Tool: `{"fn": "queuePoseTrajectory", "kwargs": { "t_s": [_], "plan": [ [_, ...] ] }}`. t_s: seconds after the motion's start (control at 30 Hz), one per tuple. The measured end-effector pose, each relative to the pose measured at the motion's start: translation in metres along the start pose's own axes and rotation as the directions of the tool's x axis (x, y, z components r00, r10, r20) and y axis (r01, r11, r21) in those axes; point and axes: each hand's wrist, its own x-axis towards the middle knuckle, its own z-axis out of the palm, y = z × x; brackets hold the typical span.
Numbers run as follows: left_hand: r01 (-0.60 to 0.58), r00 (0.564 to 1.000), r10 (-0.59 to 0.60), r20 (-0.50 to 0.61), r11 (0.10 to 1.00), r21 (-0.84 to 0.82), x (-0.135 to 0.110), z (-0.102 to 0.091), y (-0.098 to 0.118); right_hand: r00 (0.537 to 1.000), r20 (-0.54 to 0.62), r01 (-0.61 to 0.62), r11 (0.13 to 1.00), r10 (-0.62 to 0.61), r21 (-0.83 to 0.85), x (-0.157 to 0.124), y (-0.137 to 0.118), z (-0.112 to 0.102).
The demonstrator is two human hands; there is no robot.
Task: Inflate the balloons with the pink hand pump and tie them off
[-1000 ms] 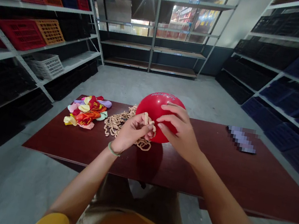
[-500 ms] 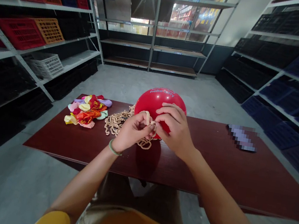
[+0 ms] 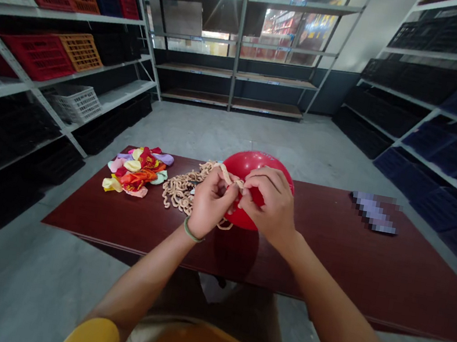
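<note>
An inflated red balloon (image 3: 251, 166) rests just above the dark red table (image 3: 328, 259), held between both my hands. My left hand (image 3: 210, 203), with a green band at the wrist, pinches a beige rubber band at the balloon's near side. My right hand (image 3: 272, 205) is closed on the balloon's neck area, fingertips meeting those of the left. The neck itself is hidden behind my fingers. A heap of beige rubber bands (image 3: 179, 189) lies on the table just left of my left hand.
A pile of flat coloured balloons (image 3: 136, 171) lies at the table's left end. A blurred-out flat object (image 3: 374, 212) sits on the right. Metal shelving with red, orange and white crates (image 3: 41, 52) lines the left; dark bins fill the right shelves.
The balloon has dropped lower and turned, so its printed lettering no longer shows. Both hands have drawn closer together at its near side, fingertips now meeting.
</note>
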Motion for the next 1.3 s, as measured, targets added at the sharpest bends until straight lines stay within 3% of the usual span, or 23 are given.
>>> {"fn": "queuePoseTrajectory", "kwargs": {
  "t_s": [0.27, 0.4, 0.5, 0.8, 0.93, 1.3],
  "plan": [
    [-0.015, 0.996, 0.026, 0.089, 0.993, -0.115, -0.001, -0.012, -0.007, 0.983, 0.057, -0.181, 0.965, 0.173, 0.191, 0.004, -0.001, -0.015],
    [-0.005, 0.997, 0.013, 0.081, 0.995, -0.101, -0.003, -0.017, -0.004, 0.954, 0.217, -0.245, 0.954, 0.206, 0.172, 0.017, 0.0, -0.025],
    [-0.002, 0.997, 0.009, 0.081, 0.996, -0.085, -0.004, -0.019, -0.003, 0.935, 0.312, -0.224, 0.963, 0.169, 0.15, 0.022, 0.001, -0.025],
    [0.022, 0.991, -0.019, 0.134, 0.999, -0.023, -0.002, -0.028, 0.006, 0.924, 0.377, -0.121, 0.984, 0.064, 0.131, 0.031, 0.0, -0.023],
    [0.005, 0.988, -0.002, 0.156, 1.0, -0.019, 0.0, -0.031, 0.011, 0.932, 0.361, -0.069, 0.994, 0.035, 0.081, 0.035, -0.004, -0.022],
    [-0.004, 0.997, 0.005, 0.071, 1.0, -0.021, -0.002, -0.033, 0.018, 0.953, 0.298, 0.094, 0.986, -0.049, -0.138, 0.038, -0.018, -0.02]
  ]
}}
